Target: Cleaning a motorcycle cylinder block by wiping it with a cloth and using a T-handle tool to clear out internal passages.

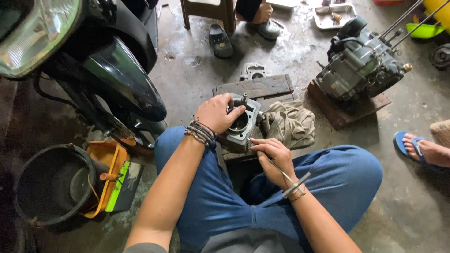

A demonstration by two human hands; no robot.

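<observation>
Two bare hands work on an engine cylinder block (241,124) resting on a wooden block (255,88) on the floor. The left hand (216,112) wraps its rim, fingers closed. The right hand (274,154) pinches a thin metal tool (286,175) against its edge, beside a rag (290,122).

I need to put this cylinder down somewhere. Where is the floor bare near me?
Bare concrete lies between the rag, the engine on its wooden block and the blue sandal. Another patch lies between the wooden board and the stool. It is crowded left, around the motorcycle and bucket.
</observation>
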